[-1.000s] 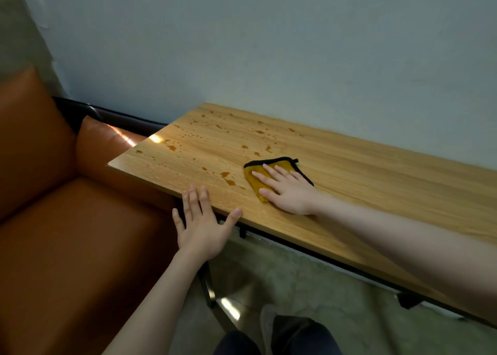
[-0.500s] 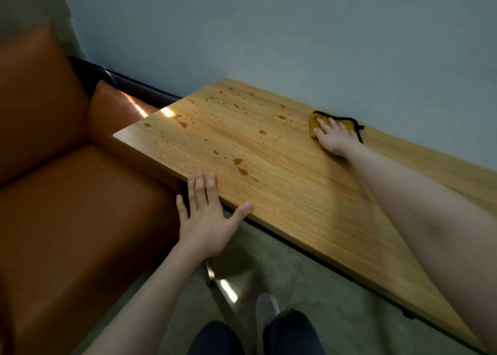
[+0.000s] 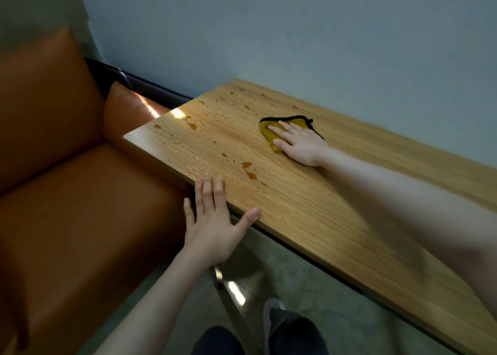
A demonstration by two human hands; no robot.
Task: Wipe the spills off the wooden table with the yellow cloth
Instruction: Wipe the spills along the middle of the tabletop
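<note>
**Right hand flat on the yellow cloth, left hand braced at the table edge**

The right hand (image 3: 301, 145) lies palm down on the yellow cloth (image 3: 293, 124), fingers straight and slightly spread, pressing it to the wood; the grip is flat and pinches nothing. The cloth, edged in black, sits in the middle of the wooden table (image 3: 309, 209), nearer the wall side than the front edge, with its left and far portions showing beyond the fingertips. The right forearm crosses the tabletop from the lower right.

The left hand (image 3: 215, 220) rests at the front edge of the table, fingers straight and close together, fingertips on the wood, thumb splayed out along the edge; it holds nothing.

Brown spills (image 3: 248, 170) remain on the wood: a larger pair of drops between the two hands, just beyond the left fingertips, and many small drops scattered across the left end and far corner.

An orange sofa (image 3: 67, 180) stands beside the left end of the table. A pale wall (image 3: 295, 32) runs behind it. The person's dark trousers (image 3: 293, 336) show at the bottom.
</note>
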